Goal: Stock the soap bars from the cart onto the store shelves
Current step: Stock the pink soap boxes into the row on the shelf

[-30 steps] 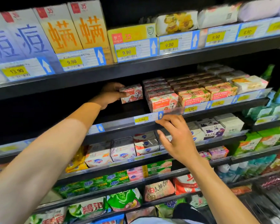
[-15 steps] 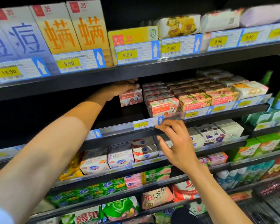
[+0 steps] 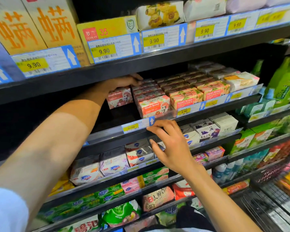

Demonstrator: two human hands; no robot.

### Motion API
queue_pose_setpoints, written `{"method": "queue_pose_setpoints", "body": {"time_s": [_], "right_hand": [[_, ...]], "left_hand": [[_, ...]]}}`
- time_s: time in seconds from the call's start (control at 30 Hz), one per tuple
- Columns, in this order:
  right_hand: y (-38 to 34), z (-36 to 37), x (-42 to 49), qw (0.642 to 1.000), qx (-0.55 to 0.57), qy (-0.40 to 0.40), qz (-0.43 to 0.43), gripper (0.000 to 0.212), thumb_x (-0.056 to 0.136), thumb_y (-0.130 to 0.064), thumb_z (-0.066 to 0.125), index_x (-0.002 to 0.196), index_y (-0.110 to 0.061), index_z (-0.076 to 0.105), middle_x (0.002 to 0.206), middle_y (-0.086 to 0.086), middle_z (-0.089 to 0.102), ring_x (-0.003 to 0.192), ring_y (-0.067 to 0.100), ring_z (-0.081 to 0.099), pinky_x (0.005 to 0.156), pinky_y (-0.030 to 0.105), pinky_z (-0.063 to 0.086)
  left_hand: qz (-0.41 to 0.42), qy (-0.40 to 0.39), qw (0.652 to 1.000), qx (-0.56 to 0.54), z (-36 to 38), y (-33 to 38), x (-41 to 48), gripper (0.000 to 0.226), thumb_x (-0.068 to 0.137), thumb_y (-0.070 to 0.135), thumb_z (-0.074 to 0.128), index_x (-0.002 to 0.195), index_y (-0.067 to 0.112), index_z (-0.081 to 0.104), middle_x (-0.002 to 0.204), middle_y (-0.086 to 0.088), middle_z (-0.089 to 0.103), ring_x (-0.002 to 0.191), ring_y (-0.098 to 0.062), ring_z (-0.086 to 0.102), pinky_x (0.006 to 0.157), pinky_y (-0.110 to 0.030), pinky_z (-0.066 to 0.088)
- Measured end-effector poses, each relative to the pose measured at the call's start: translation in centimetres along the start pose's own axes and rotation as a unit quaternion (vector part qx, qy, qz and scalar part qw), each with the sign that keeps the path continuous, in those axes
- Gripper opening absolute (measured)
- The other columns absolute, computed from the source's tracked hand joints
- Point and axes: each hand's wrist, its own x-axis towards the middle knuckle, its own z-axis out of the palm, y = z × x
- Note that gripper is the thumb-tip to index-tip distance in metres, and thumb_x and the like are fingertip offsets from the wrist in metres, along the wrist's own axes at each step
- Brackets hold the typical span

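A pink and white Goat Soap box (image 3: 119, 97) stands on the dark shelf (image 3: 114, 119), just left of a row of the same boxes (image 3: 153, 106). My left hand (image 3: 122, 82) reaches in under the upper shelf and rests on top of that box, fingers curled over it. Lower down, my right hand (image 3: 170, 144) holds nothing; its fingertips touch the price rail (image 3: 136, 126) at the shelf's front edge. More soap rows (image 3: 186, 97) fill the shelf to the right.
The upper shelf (image 3: 141, 64) with price tags hangs low over my left hand. Left of the held box the shelf is dark and bare. Shelves of other soap boxes (image 3: 114, 163) lie below. A wire cart (image 3: 274, 198) sits at the lower right.
My left hand has pushed the soap box rightward and deeper, up beside the row. My right hand stayed at the price rail.
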Motion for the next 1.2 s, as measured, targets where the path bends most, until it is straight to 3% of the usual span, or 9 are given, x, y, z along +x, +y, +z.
{"method": "queue_pose_setpoints", "body": {"time_s": [0.27,0.43,0.57,0.73,0.87,1.07,1.2], "right_hand": [[0.1,0.1,-0.1,1.000,0.002,0.004,-0.001,0.035,0.092,-0.019,0.069,0.125,-0.008,0.067,0.125,0.007,0.061,0.122,0.027,0.052,0.105,0.040,0.044],[0.2,0.1,-0.1,1.000,0.001,0.004,-0.003,0.035,0.093,-0.019,0.068,0.126,-0.007,0.067,0.125,0.008,0.061,0.122,0.027,0.052,0.105,0.040,0.044],[0.1,0.2,-0.1,1.000,-0.001,0.002,-0.001,0.035,0.093,-0.019,0.067,0.126,-0.007,0.067,0.126,0.008,0.061,0.122,0.028,0.052,0.106,0.039,0.044],[0.1,-0.1,0.0,1.000,0.000,-0.001,-0.003,0.035,0.093,-0.018,0.067,0.126,-0.007,0.067,0.126,0.008,0.061,0.122,0.028,0.052,0.105,0.039,0.044],[0.3,0.1,0.1,1.000,0.001,-0.002,-0.008,0.033,0.093,-0.014,0.066,0.125,-0.006,0.067,0.124,0.010,0.062,0.121,0.030,0.053,0.103,0.042,0.045],[0.3,0.1,0.1,1.000,0.001,0.005,-0.005,0.032,0.093,-0.014,0.066,0.123,-0.006,0.068,0.123,0.010,0.062,0.120,0.030,0.054,0.103,0.041,0.045],[0.3,0.2,0.1,1.000,-0.004,0.004,-0.005,0.032,0.093,-0.013,0.066,0.124,-0.006,0.068,0.124,0.010,0.062,0.120,0.030,0.054,0.103,0.040,0.045]], "left_hand": [[0.019,-0.004,1.000,-0.009,0.7,0.6,-0.8,0.036,0.099,0.010,0.060,0.134,0.009,0.060,0.120,-0.003,0.060,0.116,-0.012,0.052,0.083,-0.004,0.039],[0.028,0.009,0.999,-0.036,0.9,0.4,-1.3,0.034,0.099,0.015,0.062,0.133,0.011,0.062,0.123,-0.001,0.061,0.122,-0.013,0.053,0.086,-0.004,0.040],[0.045,0.004,0.998,-0.044,0.5,0.0,-2.5,0.041,0.100,0.018,0.061,0.140,0.013,0.056,0.130,0.000,0.059,0.115,-0.005,0.055,0.080,0.003,0.040],[0.032,0.029,0.998,-0.034,-1.2,-2.4,-4.8,0.051,0.093,0.004,0.068,0.141,0.007,0.052,0.127,-0.008,0.058,0.112,-0.015,0.055,0.074,0.000,0.045],[0.006,0.045,0.999,-0.020,-2.5,-5.2,-6.7,0.052,0.089,-0.002,0.071,0.136,0.011,0.056,0.128,-0.008,0.059,0.109,-0.017,0.057,0.077,-0.011,0.048],[-0.006,0.098,0.994,-0.038,-2.1,-6.9,-7.5,0.043,0.088,-0.004,0.071,0.129,0.005,0.062,0.118,-0.007,0.064,0.085,-0.002,0.060,0.068,-0.007,0.051],[-0.002,0.124,0.992,-0.025,-1.9,-6.8,-6.9,0.041,0.088,-0.002,0.073,0.127,0.005,0.063,0.116,-0.005,0.063,0.087,-0.003,0.058,0.073,-0.005,0.047]]}}
